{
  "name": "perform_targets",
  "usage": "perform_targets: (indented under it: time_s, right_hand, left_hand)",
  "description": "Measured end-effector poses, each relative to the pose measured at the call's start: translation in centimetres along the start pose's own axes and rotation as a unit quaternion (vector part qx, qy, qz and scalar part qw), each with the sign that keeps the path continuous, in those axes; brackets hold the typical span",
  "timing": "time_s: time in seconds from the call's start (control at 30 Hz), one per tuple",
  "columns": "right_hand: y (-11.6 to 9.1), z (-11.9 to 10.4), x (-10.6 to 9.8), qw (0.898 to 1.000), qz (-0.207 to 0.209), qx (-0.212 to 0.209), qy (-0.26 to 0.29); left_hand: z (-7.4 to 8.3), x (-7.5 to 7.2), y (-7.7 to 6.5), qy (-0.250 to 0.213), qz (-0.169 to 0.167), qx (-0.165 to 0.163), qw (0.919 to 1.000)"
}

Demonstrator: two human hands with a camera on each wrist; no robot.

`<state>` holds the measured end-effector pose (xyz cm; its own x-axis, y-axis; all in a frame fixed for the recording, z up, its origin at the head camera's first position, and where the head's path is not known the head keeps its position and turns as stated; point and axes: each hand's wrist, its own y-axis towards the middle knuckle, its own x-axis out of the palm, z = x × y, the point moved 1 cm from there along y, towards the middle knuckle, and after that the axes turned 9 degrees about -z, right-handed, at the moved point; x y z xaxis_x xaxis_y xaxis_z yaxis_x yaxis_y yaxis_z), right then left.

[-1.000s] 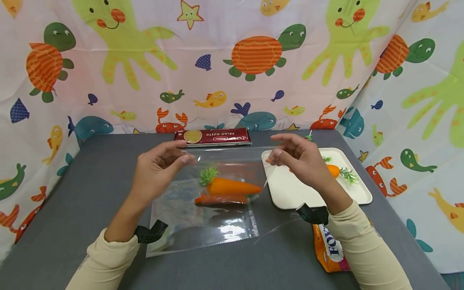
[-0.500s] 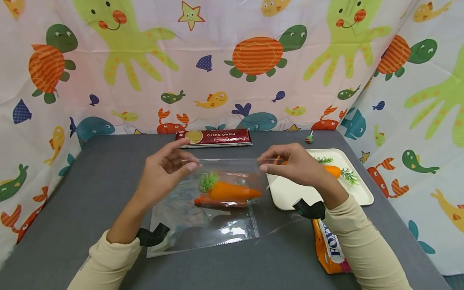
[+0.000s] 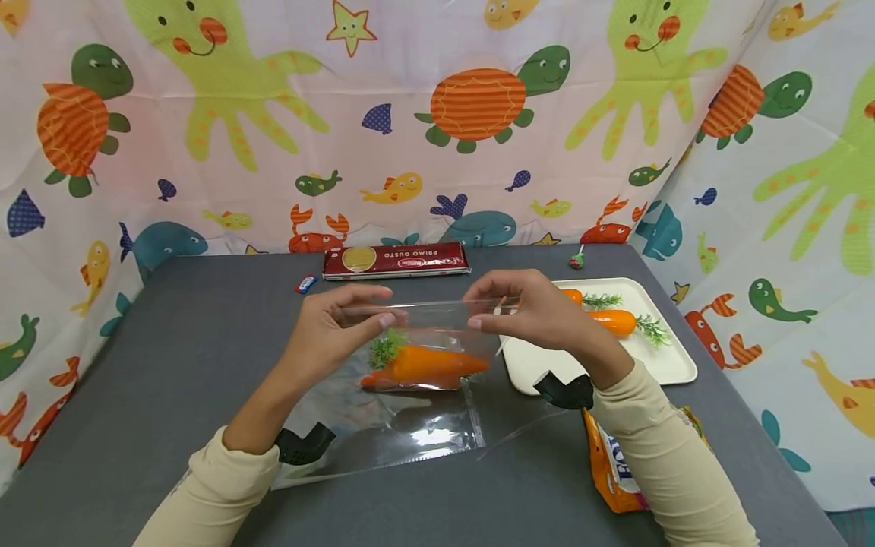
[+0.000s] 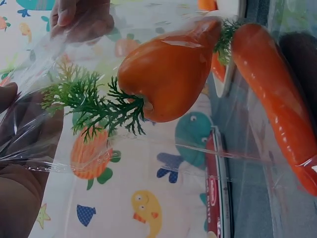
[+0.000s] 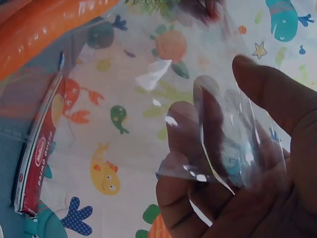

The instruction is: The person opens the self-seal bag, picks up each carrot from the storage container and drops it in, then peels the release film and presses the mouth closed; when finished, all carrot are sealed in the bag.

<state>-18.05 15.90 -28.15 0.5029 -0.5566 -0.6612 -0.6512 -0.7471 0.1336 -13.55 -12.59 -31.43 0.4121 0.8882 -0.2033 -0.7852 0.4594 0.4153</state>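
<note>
A clear plastic bag spreads over the grey table, its far edge raised between both hands. My left hand holds that edge on the left, thumb in front and fingers behind the film. At the right end my right hand grips the same edge; in the right wrist view its fingers show through the film. Inside lies a plump orange carrot with a frilly green top. Beside it, nearer the person, is a slimmer, redder carrot, partly covered by the plump one in the head view.
A cream tray with more carrots stands to the right. Behind the bag is a dark red Primo Gusto packet. A small wrapped candy, a lollipop and an orange packet also lie on the table.
Both hands have moved closer together along the bag's far edge, the right one shifting left. The film there now arches between them. The candy beside the red packet has come into view.
</note>
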Motion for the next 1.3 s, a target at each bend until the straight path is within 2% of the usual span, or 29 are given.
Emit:
perform_targets:
  time_s: [0.23, 0.47, 0.6, 0.67, 0.8, 0.9, 1.0, 1.13, 1.3]
  right_hand:
    - [0.4, 0.1, 0.3, 1.0, 0.008, 0.021, 0.014]
    - [-0.1, 0.7, -0.2, 0.999, 0.029, 0.028, 0.021]
    - [-0.3, 1.0, -0.5, 0.998, 0.04, 0.033, 0.018]
    - [-0.2, 1.0, -0.6, 0.998, 0.043, 0.031, 0.021]
    - [0.1, 1.3, -0.7, 0.998, 0.053, 0.025, 0.031]
    - [0.4, 1.6, -0.7, 0.997, 0.058, 0.027, 0.049]
    - [0.4, 2.1, -0.4, 0.995, 0.06, 0.041, 0.066]
    - [-0.1, 3.6, 0.2, 0.994, 0.037, 0.052, 0.092]
    - [-0.7, 6.7, 2.0, 0.989, -0.053, 0.069, 0.119]
  left_hand:
    - [0.0, 0.0, 0.0, 0.0, 0.002, 0.0, 1.0]
    - [0.3, -0.2, -0.3, 0.052, 0.034, -0.006, 0.9981]
    - [-0.2, -0.4, -0.7, 0.073, 0.055, 0.001, 0.9958]
    - [-1.1, -0.6, -1.0, 0.072, 0.053, -0.002, 0.996]
    - [-3.7, -0.8, -1.5, 0.048, 0.01, -0.042, 0.9979]
    - [-5.5, -0.6, -2.0, 0.05, -0.028, -0.088, 0.9945]
    - [-6.4, -0.3, -2.0, 0.045, -0.041, -0.129, 0.9897]
    - [-6.7, -0.1, -1.7, 0.025, -0.034, -0.159, 0.9864]
    - [-6.5, -0.2, -1.6, 0.015, -0.026, -0.15, 0.9882]
